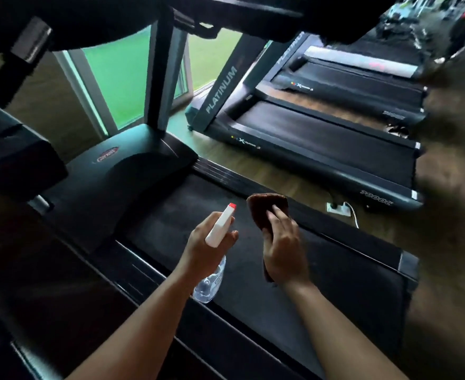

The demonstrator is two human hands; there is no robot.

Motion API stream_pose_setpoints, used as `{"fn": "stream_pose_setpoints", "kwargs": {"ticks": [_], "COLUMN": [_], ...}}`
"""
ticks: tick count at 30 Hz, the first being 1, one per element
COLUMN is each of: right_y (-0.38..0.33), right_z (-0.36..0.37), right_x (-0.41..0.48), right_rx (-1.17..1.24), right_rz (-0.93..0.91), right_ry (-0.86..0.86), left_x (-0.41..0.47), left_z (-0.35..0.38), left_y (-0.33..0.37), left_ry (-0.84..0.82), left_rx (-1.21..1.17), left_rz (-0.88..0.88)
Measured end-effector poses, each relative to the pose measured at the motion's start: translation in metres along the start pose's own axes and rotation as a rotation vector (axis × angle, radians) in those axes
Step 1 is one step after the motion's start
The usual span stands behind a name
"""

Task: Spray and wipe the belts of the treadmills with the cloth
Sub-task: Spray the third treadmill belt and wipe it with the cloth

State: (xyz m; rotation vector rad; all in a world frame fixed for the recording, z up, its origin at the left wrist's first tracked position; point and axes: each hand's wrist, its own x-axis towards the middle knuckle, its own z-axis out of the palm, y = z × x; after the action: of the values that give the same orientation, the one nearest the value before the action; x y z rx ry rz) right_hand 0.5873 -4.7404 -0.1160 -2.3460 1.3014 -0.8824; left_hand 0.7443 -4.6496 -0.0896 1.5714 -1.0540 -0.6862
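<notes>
I stand over the nearest treadmill, whose black belt [294, 292] runs from the motor cover toward the lower right. My left hand [202, 248] grips a clear spray bottle [212, 281] with a white head and a red nozzle tip, held above the belt and aimed toward the front of the machine. My right hand [283, 245] holds a dark brown cloth [264, 208] just right of the bottle, above the belt's right half. The cloth's lower part hangs behind my palm.
The treadmill's motor cover [121, 174] and upright post [162, 78] rise ahead. Two more treadmills [321, 144] stand to the right across a strip of wooden floor. A white wall plug with a cable [338, 208] lies between the machines. A window [121, 75] is behind.
</notes>
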Motion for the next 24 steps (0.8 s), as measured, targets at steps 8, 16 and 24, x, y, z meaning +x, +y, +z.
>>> {"fn": "stream_pose_setpoints", "kwargs": {"ticks": [8,16,24], "right_y": [-0.002,0.055,0.154], "right_z": [0.041,0.070,0.135], "right_x": [-0.005,-0.040,-0.087], "right_rx": [-0.074,-0.098,-0.141], "right_rz": [0.202,0.359,0.413], "right_ry": [0.135,0.203,0.196], "left_x": [0.046,0.057,0.048], "left_z": [-0.005,0.028,0.096], "left_y": [-0.039,-0.092,-0.206], "left_ry": [-0.227,-0.271,-0.282], "left_rx": [-0.004,0.048,0.082], "left_rz": [0.012,-0.017,-0.015]}}
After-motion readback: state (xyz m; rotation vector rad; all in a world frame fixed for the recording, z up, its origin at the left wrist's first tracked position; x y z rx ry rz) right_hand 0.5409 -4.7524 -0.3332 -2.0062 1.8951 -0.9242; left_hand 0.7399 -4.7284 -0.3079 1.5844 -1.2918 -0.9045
